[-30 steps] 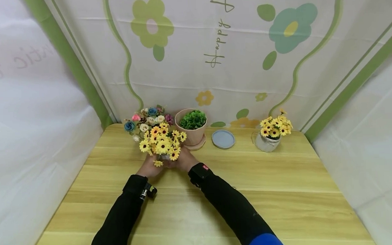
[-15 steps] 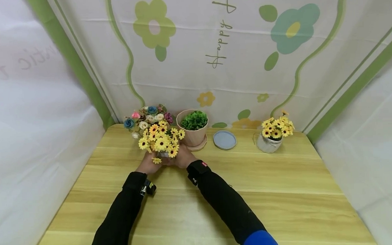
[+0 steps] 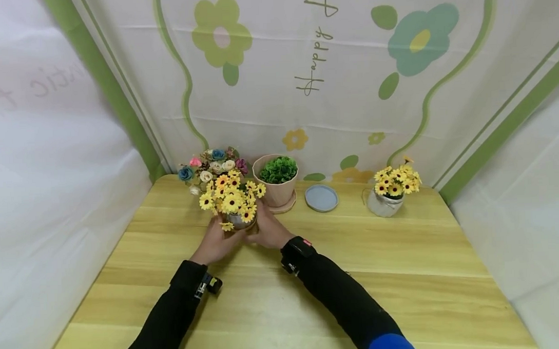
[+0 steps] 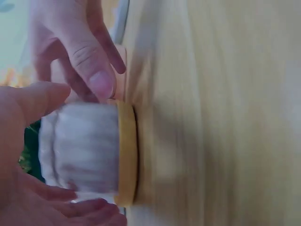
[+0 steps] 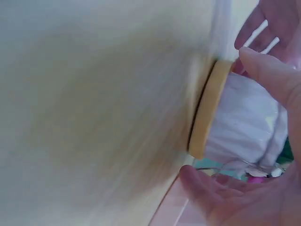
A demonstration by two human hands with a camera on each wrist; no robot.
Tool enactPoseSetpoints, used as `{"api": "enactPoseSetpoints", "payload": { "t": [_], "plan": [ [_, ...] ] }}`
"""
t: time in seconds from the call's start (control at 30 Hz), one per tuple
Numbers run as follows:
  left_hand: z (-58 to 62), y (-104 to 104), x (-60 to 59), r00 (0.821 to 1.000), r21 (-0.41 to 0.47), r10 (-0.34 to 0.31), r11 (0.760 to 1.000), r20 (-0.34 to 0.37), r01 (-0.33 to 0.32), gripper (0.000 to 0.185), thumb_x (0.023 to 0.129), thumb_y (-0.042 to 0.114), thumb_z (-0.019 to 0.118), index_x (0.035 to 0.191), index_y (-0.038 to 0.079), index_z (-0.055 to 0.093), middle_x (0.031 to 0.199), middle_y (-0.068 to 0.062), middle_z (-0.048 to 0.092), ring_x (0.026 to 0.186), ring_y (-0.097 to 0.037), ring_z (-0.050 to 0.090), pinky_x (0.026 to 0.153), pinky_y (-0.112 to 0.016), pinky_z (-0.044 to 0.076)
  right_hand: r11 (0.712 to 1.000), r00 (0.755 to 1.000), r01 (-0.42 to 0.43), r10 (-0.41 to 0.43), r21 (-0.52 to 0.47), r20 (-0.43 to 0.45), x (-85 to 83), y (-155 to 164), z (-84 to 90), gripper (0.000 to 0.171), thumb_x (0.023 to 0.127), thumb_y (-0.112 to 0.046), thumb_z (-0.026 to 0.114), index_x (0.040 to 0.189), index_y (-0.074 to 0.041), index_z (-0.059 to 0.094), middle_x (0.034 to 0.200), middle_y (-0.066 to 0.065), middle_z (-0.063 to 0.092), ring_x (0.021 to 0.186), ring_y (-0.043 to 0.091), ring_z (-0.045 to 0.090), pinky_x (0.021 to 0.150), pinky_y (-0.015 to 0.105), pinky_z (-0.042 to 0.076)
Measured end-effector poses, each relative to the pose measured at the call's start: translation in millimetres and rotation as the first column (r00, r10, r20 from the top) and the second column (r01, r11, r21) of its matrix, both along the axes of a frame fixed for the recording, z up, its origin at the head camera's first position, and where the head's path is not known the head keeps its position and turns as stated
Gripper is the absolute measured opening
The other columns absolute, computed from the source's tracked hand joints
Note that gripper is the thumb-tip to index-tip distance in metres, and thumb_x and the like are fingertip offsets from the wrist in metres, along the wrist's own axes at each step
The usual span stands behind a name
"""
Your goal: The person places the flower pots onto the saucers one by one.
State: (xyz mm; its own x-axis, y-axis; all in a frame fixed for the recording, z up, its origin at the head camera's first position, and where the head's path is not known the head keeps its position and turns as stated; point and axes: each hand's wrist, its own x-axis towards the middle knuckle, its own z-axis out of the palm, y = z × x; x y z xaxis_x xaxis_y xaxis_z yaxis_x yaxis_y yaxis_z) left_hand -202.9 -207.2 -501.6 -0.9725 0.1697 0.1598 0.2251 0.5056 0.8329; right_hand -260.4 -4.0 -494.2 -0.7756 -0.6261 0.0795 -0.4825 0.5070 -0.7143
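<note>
A pale wooden counter (image 3: 403, 273) carries a row of things along its far edge. From the left: a bunch of mixed flowers (image 3: 212, 166), a white pot of yellow daisies (image 3: 236, 207) on a wooden saucer, a pink pot of green leaves (image 3: 277, 182), a flat blue dish (image 3: 321, 197), and a second daisy pot (image 3: 387, 194).

Both wrist views are motion-blurred; my white pot (image 4: 82, 150) shows no crisp edge. From the head camera its body sits mostly hidden behind the yellow daisies (image 3: 231, 199) at 12 o'clock. My left hand (image 4: 21, 155) is cut off by the frame's left edge, so its grip is unclear.
</note>
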Motion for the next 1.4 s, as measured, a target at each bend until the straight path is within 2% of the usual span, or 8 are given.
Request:
{"api": "enactPoseSetpoints", "payload": {
  "t": [0.13,0.27,0.47,0.63,0.87,1.1,1.23,1.4],
  "plan": [
    [9.0,10,23.0,0.991,-0.048,-0.006,0.999,0.130,0.013,0.090,0.105,0.027,0.068,0.170,0.006,0.009,0.175,-0.024,0.016,0.162,-0.044,0.019,0.131,-0.065,0.018,0.999,0.999,0.030,-0.031,0.013,0.038,13.3,23,6.1,0.130,0.092,-0.039,0.084,0.168,-0.013,-0.017,0.179,0.012,-0.007,0.166,0.028,0.002,0.137,0.048,0.012],
    [20.1,22,41.9,0.971,-0.096,-0.015,0.995,0.238,0.039,0.099,0.106,0.037,0.064,0.169,0.001,-0.003,0.176,-0.027,-0.001,0.163,-0.045,0.005,0.131,-0.067,0.011,0.994,0.991,0.105,-0.106,0.013,0.086,26.9,52,12.1,0.128,0.091,-0.035,0.085,0.170,-0.015,-0.013,0.179,0.014,-0.004,0.166,0.033,0.007,0.135,0.056,0.016],
    [29.5,46,56.8,0.972,-0.098,-0.051,0.992,0.228,0.075,0.097,0.104,0.040,0.067,0.168,-0.003,0.008,0.175,-0.028,0.008,0.163,-0.046,0.010,0.131,-0.068,0.012,0.949,0.942,0.308,-0.313,0.059,0.119,43.9,108,15.9,0.125,0.087,-0.046,0.087,0.171,-0.011,0.001,0.177,0.023,0.007,0.162,0.043,0.019,0.129,0.065,0.023],
    [31.8,74,56.4,0.978,-0.044,-0.066,0.996,0.197,0.077,0.100,0.100,0.040,0.073,0.169,0.000,0.012,0.175,-0.025,0.015,0.162,-0.044,0.017,0.131,-0.066,0.017,0.897,0.888,0.430,-0.440,0.097,0.133,54.0,166,20.2,0.129,0.087,-0.057,0.082,0.170,-0.004,-0.002,0.175,0.030,0.005,0.159,0.052,0.019,0.126,0.070,0.024],
    [29.5,111,33.5,0.986,-0.023,-0.060,0.998,0.158,0.064,0.092,0.098,0.036,0.075,0.167,0.002,0.023,0.170,-0.022,0.032,0.155,-0.040,0.038,0.126,-0.060,0.037,0.806,0.792,0.580,-0.592,0.120,0.146,51.5,232,24.3,0.134,0.090,-0.067,0.074,0.167,0.001,-0.011,0.172,0.035,-0.004,0.157,0.059,0.011,0.125,0.075,0.020],
    [21.4,148,-5.7,0.989,-0.010,-0.060,0.998,0.132,0.062,0.093,0.098,0.031,0.077,0.168,0.005,0.021,0.170,-0.022,0.032,0.157,-0.041,0.036,0.125,-0.055,0.039,0.722,0.711,0.691,-0.689,0.042,0.138,31.1,282,24.6,0.134,0.092,-0.066,0.072,0.165,0.000,-0.020,0.171,0.038,-0.010,0.158,0.060,0.004,0.126,0.075,0.016],
    [14.5,167,-28.5,0.991,-0.032,-0.060,0.997,0.121,0.064,0.096,0.096,0.030,0.078,0.168,0.003,0.020,0.171,-0.021,0.031,0.158,-0.040,0.034,0.127,-0.053,0.037,0.692,0.678,0.719,-0.719,0.067,0.151,17.4,299,23.8,0.139,0.091,-0.069,0.070,0.162,0.000,-0.027,0.170,0.037,-0.017,0.158,0.060,-0.002,0.127,0.075,0.014],
    [8.6,190,-55.3,0.992,-0.094,-0.064,0.993,0.106,0.074,0.097,0.097,0.033,0.078,0.167,0.001,0.020,0.172,-0.022,0.029,0.160,-0.038,0.030,0.129,-0.048,0.034,0.657,0.644,0.752,-0.749,0.050,0.154,-2.5,308,20.9,0.140,0.090,-0.067,0.073,0.162,-0.001,-0.028,0.171,0.038,-0.014,0.159,0.059,0.003,0.128,0.072,0.018]
  ]
}}
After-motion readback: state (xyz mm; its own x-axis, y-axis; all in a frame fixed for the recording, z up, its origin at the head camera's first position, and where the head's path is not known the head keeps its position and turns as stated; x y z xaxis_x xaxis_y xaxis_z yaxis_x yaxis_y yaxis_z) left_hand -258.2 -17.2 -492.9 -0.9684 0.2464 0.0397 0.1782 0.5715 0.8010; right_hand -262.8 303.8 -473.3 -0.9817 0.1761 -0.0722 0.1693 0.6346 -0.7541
